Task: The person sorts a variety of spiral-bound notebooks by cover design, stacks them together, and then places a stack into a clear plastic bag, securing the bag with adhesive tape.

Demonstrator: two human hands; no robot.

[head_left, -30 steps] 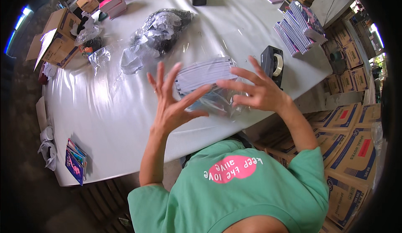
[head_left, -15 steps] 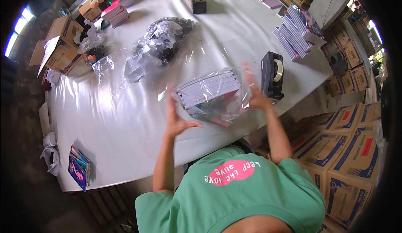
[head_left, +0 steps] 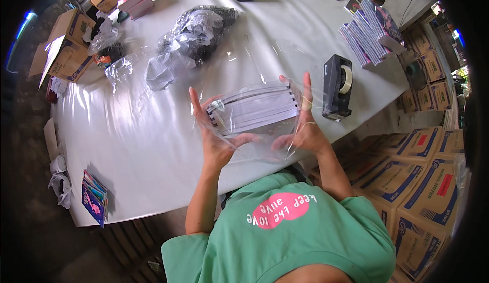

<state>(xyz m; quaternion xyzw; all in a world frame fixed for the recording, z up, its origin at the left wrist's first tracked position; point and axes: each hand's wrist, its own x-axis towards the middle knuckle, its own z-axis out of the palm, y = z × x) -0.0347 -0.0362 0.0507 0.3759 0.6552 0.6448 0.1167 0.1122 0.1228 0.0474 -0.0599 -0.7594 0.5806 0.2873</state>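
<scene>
A stack of notebooks (head_left: 262,112) sits inside a clear plastic bag (head_left: 265,143) at the near middle of the table, with its white page edges up. My left hand (head_left: 216,143) grips its left end through the film, thumb along the near side and fingers reaching up past the end. At the opposite end my right hand (head_left: 305,130) presses in the same way, its thumb pointing inward. Loose film spreads around both hands. Just right of my right hand stands a black tape dispenser (head_left: 337,87) with a roll of clear tape.
Crumpled plastic bags (head_left: 196,38) lie beyond my hands. Patterned notebooks (head_left: 369,33) are stacked at the far right, and a few colourful booklets (head_left: 94,199) stand at the near left corner. An open carton (head_left: 71,54) is far left. Cartons (head_left: 423,181) fill the floor at right.
The bagged stack has turned so its page edges face up more squarely. Both hands have closed in on its ends, the thumbs now along the near side.
</scene>
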